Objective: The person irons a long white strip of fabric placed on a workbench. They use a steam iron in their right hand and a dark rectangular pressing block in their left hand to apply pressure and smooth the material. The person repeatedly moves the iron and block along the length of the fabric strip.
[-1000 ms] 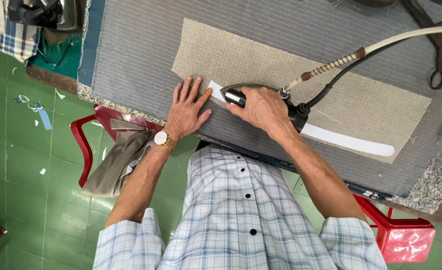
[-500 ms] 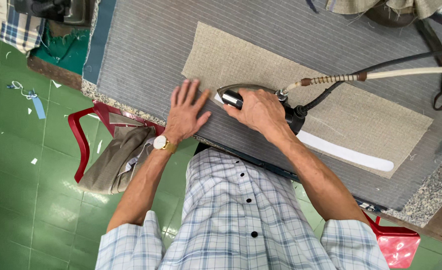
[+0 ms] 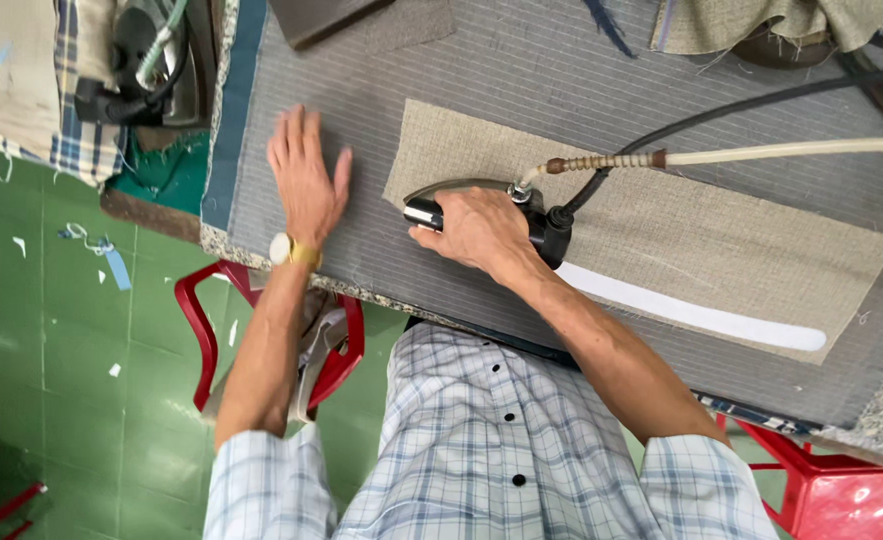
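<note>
I judge this a tailoring workshop: padded pressing worktop (image 3: pixel 562 70), corded iron (image 3: pixel 462 200) on cut cloth (image 3: pixel 722 240), fabric scraps on the green tiled floor (image 3: pixel 52 340).

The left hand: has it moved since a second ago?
Yes. The left hand slid off the tan cloth edge, away from the iron, onto bare grey striped cover.

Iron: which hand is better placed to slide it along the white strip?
Right. The right hand already grips the iron at the white strip; the left hand lies apart on the grey cover.
</note>
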